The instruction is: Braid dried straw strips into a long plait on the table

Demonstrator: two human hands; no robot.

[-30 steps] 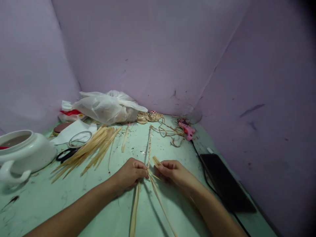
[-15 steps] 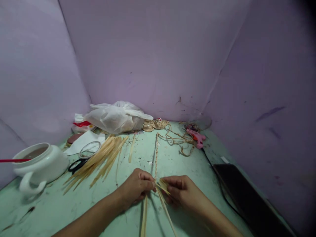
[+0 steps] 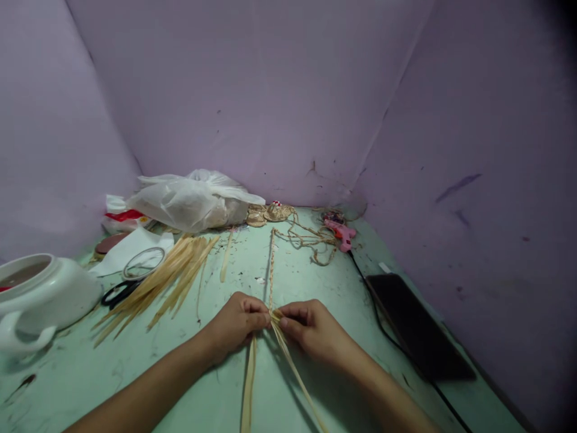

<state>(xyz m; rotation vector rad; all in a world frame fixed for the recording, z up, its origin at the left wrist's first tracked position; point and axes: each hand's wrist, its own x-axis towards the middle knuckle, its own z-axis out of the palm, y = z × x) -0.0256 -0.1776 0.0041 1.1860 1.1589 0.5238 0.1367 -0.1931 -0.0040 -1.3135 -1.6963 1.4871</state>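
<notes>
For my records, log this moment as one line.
left hand: pinching near end of thin tan braid | right hand: pinching pale flat strip there | further left: fanned flat tan strips

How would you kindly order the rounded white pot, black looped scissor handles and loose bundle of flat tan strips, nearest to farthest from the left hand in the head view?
1. Bundle of flat tan strips, ahead and left of the left hand.
2. Black looped scissor handles, beside the bundle's left edge.
3. Rounded white pot, farthest left.
</notes>
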